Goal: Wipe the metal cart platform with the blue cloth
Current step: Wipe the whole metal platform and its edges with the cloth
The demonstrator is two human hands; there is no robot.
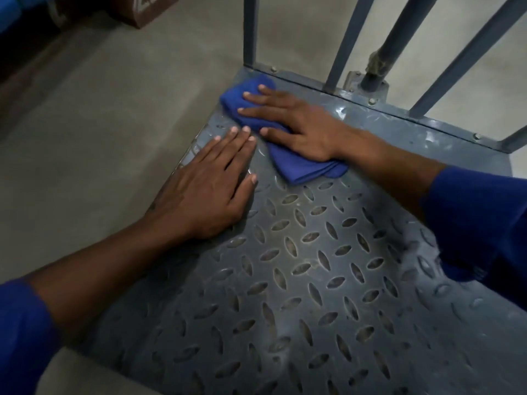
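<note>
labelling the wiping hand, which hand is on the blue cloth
The right hand, pressed flat on the blue cloth; the left hand rests beside it on the bare metal platform.

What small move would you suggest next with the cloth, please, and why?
Probably slide the right hand, pressed flat on the blue cloth, back toward the near side of the platform. The cloth sits in the far corner by the upright bars, the left hand lies flat right beside it, and most of the treaded surface lies on the near side.
</note>
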